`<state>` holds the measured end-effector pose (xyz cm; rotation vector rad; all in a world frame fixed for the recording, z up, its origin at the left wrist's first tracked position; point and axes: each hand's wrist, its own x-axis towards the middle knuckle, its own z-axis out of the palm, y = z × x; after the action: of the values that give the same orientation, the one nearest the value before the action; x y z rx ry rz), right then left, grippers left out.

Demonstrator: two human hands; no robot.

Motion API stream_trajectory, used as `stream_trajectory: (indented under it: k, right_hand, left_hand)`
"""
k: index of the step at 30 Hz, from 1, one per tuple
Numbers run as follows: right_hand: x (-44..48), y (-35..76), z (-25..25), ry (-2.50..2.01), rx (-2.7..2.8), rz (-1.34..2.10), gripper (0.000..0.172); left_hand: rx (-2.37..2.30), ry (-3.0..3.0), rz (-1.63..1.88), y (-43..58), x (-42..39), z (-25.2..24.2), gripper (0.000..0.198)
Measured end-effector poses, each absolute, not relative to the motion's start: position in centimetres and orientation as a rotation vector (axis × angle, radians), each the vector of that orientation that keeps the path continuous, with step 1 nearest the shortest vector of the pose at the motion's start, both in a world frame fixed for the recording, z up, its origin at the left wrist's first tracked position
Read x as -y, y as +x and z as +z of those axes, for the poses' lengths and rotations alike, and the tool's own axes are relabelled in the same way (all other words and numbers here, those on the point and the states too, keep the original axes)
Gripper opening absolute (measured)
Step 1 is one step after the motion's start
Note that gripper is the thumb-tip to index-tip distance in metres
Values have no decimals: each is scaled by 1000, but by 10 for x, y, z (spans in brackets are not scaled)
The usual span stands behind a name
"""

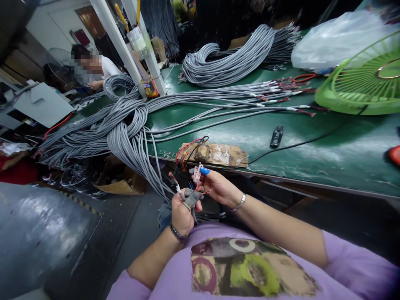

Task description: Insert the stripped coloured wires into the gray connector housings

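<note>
The person's left hand (184,210) closes its fingers around a slim grey cable (181,194) with bared coloured wires (172,178), before the green-topped counter (312,141); the right hand (218,187) pinches a small pale-pink piece (197,174) between its fingers, near a flat brown board (226,155).

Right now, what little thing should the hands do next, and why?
Maybe the right hand should gently straighten the thin coloured wires beside it, since they stick out unevenly while the left hand holds the grey cable.
</note>
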<state>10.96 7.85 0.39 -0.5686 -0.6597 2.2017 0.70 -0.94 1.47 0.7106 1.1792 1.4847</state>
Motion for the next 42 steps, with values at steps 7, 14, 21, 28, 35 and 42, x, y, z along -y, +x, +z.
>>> stream_trajectory:
  k: [7,14,21,28,35,42]
  right_hand:
    - [-79,105,2,-572,568,2209,30]
    - [-81,102,-3,-608,539,2195,27]
    - [-78,109,0,-553,536,2303,38]
    - [-78,124,1,-544,624,2435,49]
    - [-80,117,8,-630,655,2297,27]
    - [-79,109,0,-641,760,2108,31]
  left_hand:
    - [-1178,688,1521,8,3,14,29]
    - [-1202,683,1471,9,0,10,31]
    - [-1208,740,1489,5,5,10,29]
    - [-1222,808,1520,1,15,9,27]
    - [-1181,743,1574,4,13,11,23]
    - [-1142,678,1573,6,7,15,22]
